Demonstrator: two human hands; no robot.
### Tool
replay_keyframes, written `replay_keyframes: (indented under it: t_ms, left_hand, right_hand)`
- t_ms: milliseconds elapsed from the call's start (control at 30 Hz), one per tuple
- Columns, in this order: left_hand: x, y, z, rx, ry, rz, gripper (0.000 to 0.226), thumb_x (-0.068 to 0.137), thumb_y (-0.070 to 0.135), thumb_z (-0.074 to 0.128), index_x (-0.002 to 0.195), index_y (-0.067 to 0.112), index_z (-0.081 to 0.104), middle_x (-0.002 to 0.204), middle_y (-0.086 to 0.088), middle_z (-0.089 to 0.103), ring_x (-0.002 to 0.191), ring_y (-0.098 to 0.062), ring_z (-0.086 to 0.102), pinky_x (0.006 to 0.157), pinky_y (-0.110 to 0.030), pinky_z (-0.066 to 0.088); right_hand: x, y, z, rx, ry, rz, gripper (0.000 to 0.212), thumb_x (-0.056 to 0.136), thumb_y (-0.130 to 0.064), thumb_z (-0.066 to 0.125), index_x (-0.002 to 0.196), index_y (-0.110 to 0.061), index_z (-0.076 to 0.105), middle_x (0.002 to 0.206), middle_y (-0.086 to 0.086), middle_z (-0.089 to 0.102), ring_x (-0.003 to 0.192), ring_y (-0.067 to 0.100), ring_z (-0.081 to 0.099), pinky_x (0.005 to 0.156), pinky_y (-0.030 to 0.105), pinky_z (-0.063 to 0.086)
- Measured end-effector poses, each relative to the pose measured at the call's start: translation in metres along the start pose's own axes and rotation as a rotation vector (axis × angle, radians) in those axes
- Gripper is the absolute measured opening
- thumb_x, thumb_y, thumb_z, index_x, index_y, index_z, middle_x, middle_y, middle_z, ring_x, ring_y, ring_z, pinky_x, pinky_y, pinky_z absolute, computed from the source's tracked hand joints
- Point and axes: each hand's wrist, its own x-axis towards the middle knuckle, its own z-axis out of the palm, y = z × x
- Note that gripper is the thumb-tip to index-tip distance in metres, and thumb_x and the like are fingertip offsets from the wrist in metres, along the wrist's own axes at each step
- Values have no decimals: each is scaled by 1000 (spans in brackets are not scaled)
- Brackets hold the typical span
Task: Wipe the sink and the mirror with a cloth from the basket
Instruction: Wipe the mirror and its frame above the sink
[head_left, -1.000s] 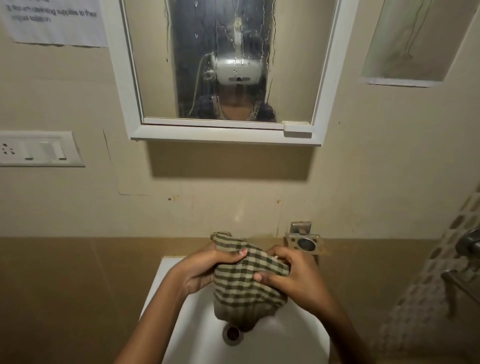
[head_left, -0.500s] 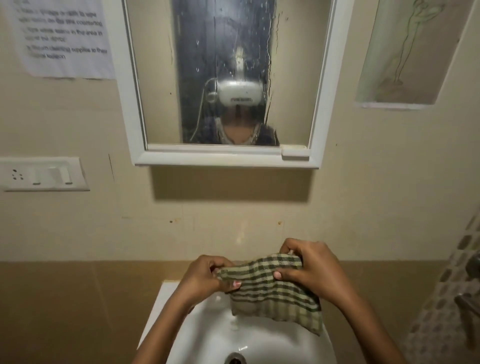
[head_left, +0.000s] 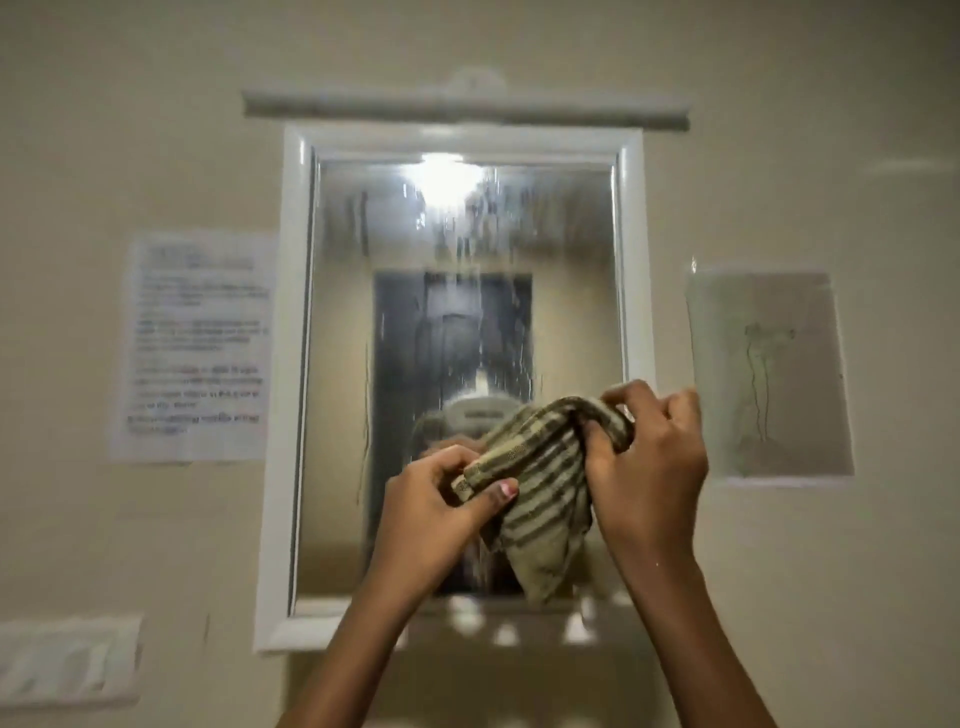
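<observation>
A white-framed mirror (head_left: 343, 332) hangs on the beige wall, its glass streaked with drips. In front of its lower half I hold a green and cream checked cloth (head_left: 545, 483) with both hands. My left hand (head_left: 436, 504) pinches the cloth's left corner. My right hand (head_left: 649, 457) grips the bunched upper right part, and the rest of the cloth hangs down between them. Whether the cloth touches the glass is unclear. The sink and the basket are out of view.
A printed paper notice (head_left: 195, 345) is stuck to the wall left of the mirror. A drawing (head_left: 769, 371) hangs to the right. A white switch plate (head_left: 67, 660) sits at the lower left. A tube light fixture (head_left: 467, 109) runs above the mirror.
Both hands have lifted the cloth from above the sink up to the mirror. The view has tilted upward, so the sink has dropped out of sight and the whole mirror shows.
</observation>
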Motion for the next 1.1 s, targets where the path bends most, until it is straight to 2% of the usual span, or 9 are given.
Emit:
replay_keyframes:
  t_ms: [200,300,400,467,667,800,900,1000,1100]
  left_hand:
    - [101,50,-1,148,27,245,18,69,31,77,83,25,68,78,5,72,73,-3,67,62,-17,52]
    - [138,80,1,220,36,359,23,72,38,74,87,23,68,80,5,72,74,-7,67,63,-22,54]
    - [170,106,0,246,54,413,26,75,36,72,90,15,68,77,3,69,72,-13,67,64,-28,56]
    - [191,119,-3,273,87,434,20,78,29,71,90,14,68,66,10,58,63,-8,58,54,-9,43]
    - [245,135,-12,307,115,374,25,78,26,71,92,6,69,62,2,56,62,-13,56,48,-2,39]
    - [256,142,-43,263,254,442,30,81,43,64,90,15,69,83,-8,73,74,-28,70,75,-39,58]
    - [261,136,-103,163,527,424,37,76,49,57,87,15,70,86,-8,74,76,-31,70,74,-44,58]
    - [268,111,-162,15,794,200,37,62,42,54,83,16,71,88,-9,74,83,-34,70,79,-46,58]
    - [268,86,-189,-51,828,44,29,70,33,55,82,12,70,94,-13,72,91,-35,67,85,-44,55]
  right_hand:
    - [95,-19,46,174,327,-100,20,79,-3,64,98,-9,65,85,13,63,78,30,60,68,41,55]
    - [143,-33,64,288,377,-189,30,86,-4,47,112,-8,60,112,15,63,109,33,57,95,51,47]
    - [187,-44,85,317,345,-184,40,88,2,41,125,-9,52,139,17,48,139,30,30,110,51,33]
    - [209,-48,100,268,306,-170,49,88,5,38,133,-11,44,147,16,37,142,31,22,112,52,29]
    - [247,-54,133,52,381,-27,57,84,-6,36,141,-8,33,148,23,34,142,36,19,117,52,11]
    - [264,-65,139,41,327,209,53,91,-15,38,143,-17,23,149,18,33,144,38,3,114,60,-3]
    - [275,-70,150,-41,258,235,57,93,-44,30,140,-13,27,140,17,48,143,40,4,109,67,-3]
    - [277,-88,164,-135,171,156,78,87,-65,20,135,-7,39,143,17,42,142,38,12,112,64,-2]
    - [263,-128,189,-131,125,-24,84,84,-69,17,135,-6,41,141,19,44,136,35,28,113,58,8]
